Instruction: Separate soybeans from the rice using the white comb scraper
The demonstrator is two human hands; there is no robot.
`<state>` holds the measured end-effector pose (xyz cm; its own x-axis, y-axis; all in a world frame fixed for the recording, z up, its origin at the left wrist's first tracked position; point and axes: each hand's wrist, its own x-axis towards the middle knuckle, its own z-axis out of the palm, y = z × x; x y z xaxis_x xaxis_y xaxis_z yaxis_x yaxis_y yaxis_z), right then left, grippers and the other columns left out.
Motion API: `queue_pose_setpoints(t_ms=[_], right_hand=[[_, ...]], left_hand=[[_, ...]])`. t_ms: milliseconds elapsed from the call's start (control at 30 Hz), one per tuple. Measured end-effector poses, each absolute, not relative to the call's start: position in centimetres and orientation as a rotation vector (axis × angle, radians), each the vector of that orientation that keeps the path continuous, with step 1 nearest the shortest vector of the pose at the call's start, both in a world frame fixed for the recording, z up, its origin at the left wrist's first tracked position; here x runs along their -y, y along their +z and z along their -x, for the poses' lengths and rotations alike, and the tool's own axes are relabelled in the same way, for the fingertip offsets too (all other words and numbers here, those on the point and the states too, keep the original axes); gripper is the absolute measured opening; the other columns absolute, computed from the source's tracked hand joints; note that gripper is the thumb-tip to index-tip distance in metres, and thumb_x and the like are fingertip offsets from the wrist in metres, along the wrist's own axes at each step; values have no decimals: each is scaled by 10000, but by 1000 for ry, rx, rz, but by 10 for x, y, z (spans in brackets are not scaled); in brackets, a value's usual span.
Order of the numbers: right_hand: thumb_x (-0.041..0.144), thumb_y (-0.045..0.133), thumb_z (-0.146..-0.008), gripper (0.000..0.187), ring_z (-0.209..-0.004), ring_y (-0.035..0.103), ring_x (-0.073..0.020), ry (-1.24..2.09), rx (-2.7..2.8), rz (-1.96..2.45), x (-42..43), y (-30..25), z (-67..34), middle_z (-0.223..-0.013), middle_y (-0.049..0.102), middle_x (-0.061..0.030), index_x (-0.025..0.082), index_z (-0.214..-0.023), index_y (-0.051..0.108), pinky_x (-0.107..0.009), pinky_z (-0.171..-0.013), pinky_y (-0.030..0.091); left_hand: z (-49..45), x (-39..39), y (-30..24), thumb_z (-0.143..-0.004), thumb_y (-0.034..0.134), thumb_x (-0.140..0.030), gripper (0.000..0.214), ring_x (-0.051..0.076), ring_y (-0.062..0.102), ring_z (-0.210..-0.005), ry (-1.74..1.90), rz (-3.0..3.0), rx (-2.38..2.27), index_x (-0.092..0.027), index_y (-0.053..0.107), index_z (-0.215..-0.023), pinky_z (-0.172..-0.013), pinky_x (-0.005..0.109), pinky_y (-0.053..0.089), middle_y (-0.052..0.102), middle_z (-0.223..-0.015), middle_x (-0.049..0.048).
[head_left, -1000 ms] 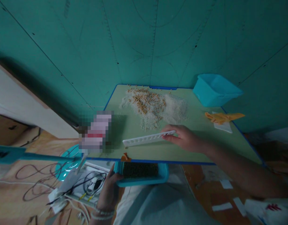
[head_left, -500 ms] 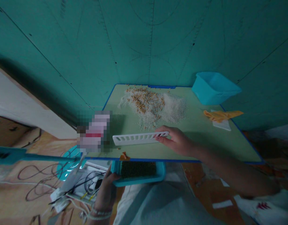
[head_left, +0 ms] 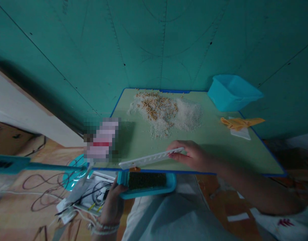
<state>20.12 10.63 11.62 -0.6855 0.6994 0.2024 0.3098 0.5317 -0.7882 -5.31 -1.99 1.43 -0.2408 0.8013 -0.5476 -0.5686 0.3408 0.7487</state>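
One white strip (head_left: 146,160) points left, its long axis slanting nearward.

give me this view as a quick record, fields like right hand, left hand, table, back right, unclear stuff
right hand: grips the right end of a white strip
strip position: slanting, its left end near the table's front edge
left hand: holds the left end of a turquoise tub
tub contents: dark, fine-grained fill
table: tan beans mixed with pale grains, spread loosely towards the back
back right: turquoise bin
right side: orange cloth partly over a white piece
unclear: what the dark fill is
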Motion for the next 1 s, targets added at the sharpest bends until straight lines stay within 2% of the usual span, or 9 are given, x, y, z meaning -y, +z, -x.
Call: queue_pose_setpoints(t_ms=[200, 333, 500, 667, 1000], right_hand=[[307, 528, -852, 136, -750, 627, -151, 928, 2079, 1028, -116, 112, -223, -815, 674, -21, 204, -903, 601, -228, -660, 482], [315, 538, -845, 138, -745, 624, -159, 779, 1931, 1160, -130, 108, -239, -819, 673, -24, 204, -908, 591, -237, -651, 477], [319, 539, -837, 145, -725, 621, -164, 722, 1937, 1237, -139, 106, -248, -809, 675, -25, 203, -911, 588, -240, -622, 474], [328, 539, -832, 155, -707, 622, -169, 717, 1998, 1251, -134, 105, -251, -798, 679, -34, 200, -895, 600, -237, -592, 479], [344, 528, -843, 175, -708, 637, -174, 768, 2047, 1226, -122, 111, -254, -791, 691, -36, 201, -892, 616, -245, -606, 499]], left_hand=[[42, 14, 17, -502, 616, -113, 275, 239, 662, -761, 1302, -221, -1280, -222, 698, -740, -641, 296, 487, 737, -683, -14], [31, 13, 13, -519, 605, -98, 388, 271, 660, -859, 1299, -188, -1160, -233, 707, -868, -689, 312, 489, 737, -675, -11], [21, 16, 1, -583, 579, -83, 371, 263, 634, -972, 1261, -228, -1077, -248, 715, -886, -768, 306, 468, 764, -813, -13], [16, 14, 3, -572, 558, -86, 480, 283, 585, -1067, 1229, -303, -1094, -246, 693, -1003, -776, 310, 465, 748, -996, -12], [13, 11, 5, -513, 591, -111, 380, 287, 637, -886, 1238, -277, -1173, -217, 713, -858, -625, 300, 455, 761, -808, 9]])
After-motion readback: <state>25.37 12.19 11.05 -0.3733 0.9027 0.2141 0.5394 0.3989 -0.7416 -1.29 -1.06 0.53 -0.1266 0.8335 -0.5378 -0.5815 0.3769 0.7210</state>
